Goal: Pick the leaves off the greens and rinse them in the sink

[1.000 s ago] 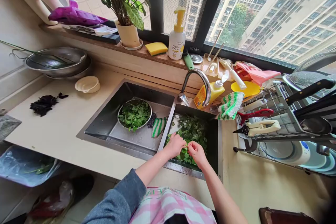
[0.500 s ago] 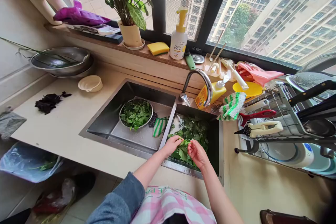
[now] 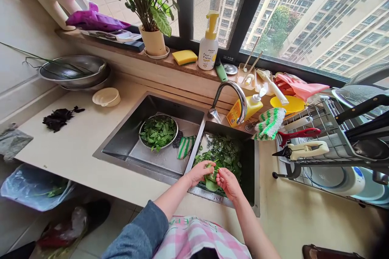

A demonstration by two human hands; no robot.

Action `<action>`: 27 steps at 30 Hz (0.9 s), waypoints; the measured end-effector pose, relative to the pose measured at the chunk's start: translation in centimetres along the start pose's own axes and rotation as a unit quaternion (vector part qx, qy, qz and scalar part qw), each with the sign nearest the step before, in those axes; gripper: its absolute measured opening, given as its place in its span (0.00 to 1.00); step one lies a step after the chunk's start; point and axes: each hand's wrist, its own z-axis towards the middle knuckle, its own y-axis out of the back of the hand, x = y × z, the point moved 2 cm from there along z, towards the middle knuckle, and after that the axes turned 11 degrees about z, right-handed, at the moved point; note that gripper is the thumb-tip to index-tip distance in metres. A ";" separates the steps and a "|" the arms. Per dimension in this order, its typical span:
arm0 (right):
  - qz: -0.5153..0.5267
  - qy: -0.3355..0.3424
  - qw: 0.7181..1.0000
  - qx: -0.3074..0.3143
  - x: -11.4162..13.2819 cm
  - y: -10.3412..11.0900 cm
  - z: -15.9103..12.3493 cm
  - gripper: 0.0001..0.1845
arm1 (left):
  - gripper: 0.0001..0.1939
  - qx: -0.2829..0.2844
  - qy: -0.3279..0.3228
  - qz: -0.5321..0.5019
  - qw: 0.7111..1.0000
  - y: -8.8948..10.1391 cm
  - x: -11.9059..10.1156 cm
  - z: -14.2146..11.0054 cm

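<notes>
Two bare hands are observed at work over the right-hand basin (image 3: 256,170) of a double sink; clock positions below are taken from the hands, twelve being the window side. Left hand (image 3: 199,172): grip nearly closed, fingers curled around a leafy sprig (image 3: 212,182). Right hand (image 3: 230,184): grip closed to a pinch, thumb and fingertips on the same sprig at its stem. The sprig is held between the hands, above the near part of the basin. Loose greens (image 3: 226,149) lie in that basin beyond the hands, from eleven to one o'clock.

At ten o'clock, in the left-hand basin (image 3: 120,137), stands a round bowl (image 3: 176,132) heaped with picked leaves (image 3: 158,129). Just beside it lie a dark scrubber (image 3: 178,139) and a green-and-white striped cloth (image 3: 186,147).

A curved tap (image 3: 243,109) rises at twelve; a yellow bottle (image 3: 251,107) stands at one. A wire dish rack (image 3: 334,145) sits between two and three. On the worktop (image 3: 79,149), well apart from the hands, are a small pale bowl (image 3: 106,98) at ten and a dark, crumpled heap (image 3: 58,119) between nine and ten.
</notes>
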 end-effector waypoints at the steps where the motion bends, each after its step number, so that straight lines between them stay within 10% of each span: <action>1: -0.024 0.010 1.000 -0.003 -0.3 -0.1 0.0 0.19 | 0.24 -0.008 -0.020 0.045 0.999 -0.2 0.1 0.0; 10: 0.006 0.108 0.987 -0.117 -4.6 0.1 3.0 0.20 | 0.06 -0.161 -0.046 0.327 0.930 -0.6 2.1 1.6; 18: 0.055 0.109 0.980 -0.155 1.7 3.6 8.9 0.12 | 0.09 -0.192 -0.088 0.175 0.962 3.1 -3.3 0.5; 21: -0.145 0.097 0.981 -0.086 2.1 4.2 10.4 0.08 | 0.13 -0.201 -0.113 0.041 0.972 4.1 -5.4 -0.4; 27: -0.466 0.104 0.878 -0.041 -2.0 3.9 11.5 0.05 | 0.19 -0.202 -0.094 -0.067 0.973 4.8 -6.5 -2.1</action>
